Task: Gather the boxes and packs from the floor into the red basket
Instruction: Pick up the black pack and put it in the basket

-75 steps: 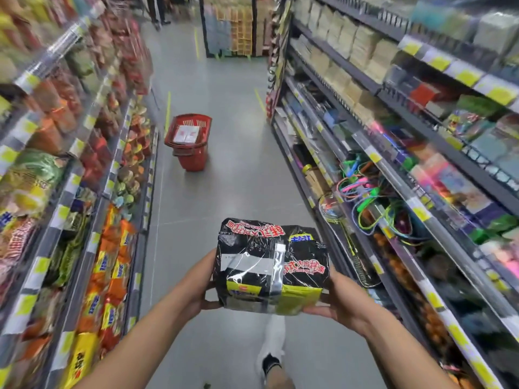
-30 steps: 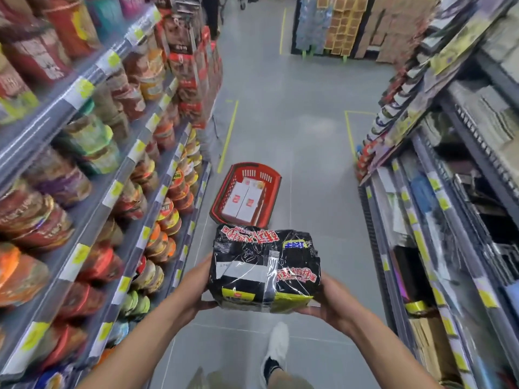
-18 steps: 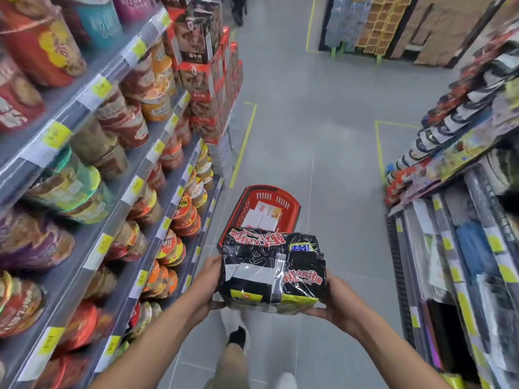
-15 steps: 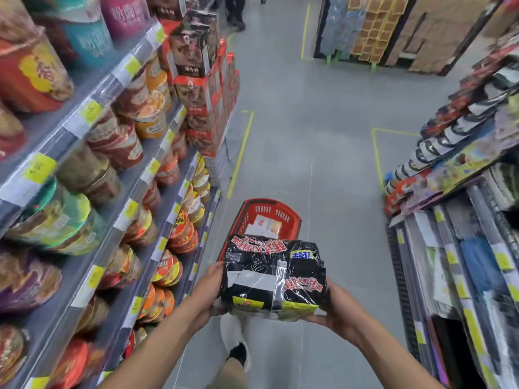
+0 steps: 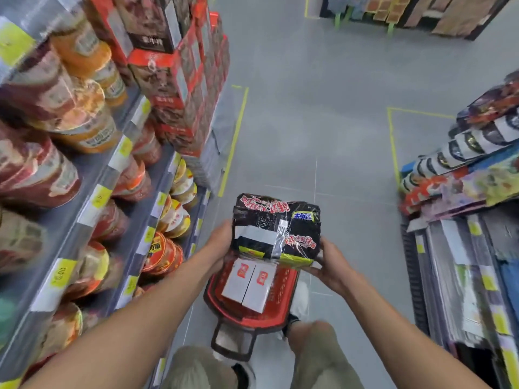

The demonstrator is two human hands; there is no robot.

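- The black noodle pack (image 5: 276, 230), a plastic-wrapped bundle with red lettering and a yellow strip along its near edge, sits near the middle of the view, held in the air over the far end of the red basket (image 5: 292, 279).
- The left hand (image 5: 222, 242) presses the pack's side at 9 o'clock and the right hand (image 5: 332, 265) cups the corner at 4 o'clock. Both sets of fingers are clenched on the wrapper from opposite sides, most likely because the bundle is wide and slippery and one hand would not steady it.
- The pack is tilted, its far edge higher than its near one, which seems to suit lowering it into the basket.
- Inside the basket two white boxes (image 5: 248, 282) with red labels lie flat, touching side by side toward the left wall. That leaves open room at 3 o'clock of them, where the pack would probably fit.
- The basket stands on the grey floor (image 5: 323, 122) between the person's feet, its dark handle (image 5: 233, 342) folded down at 6 o'clock.
- Shelves of noodle bowls (image 5: 84, 141) run along 9 o'clock, and another shelf (image 5: 463, 220) of packets stands at 3 o'clock.
- No other loose goods show on the visible floor.
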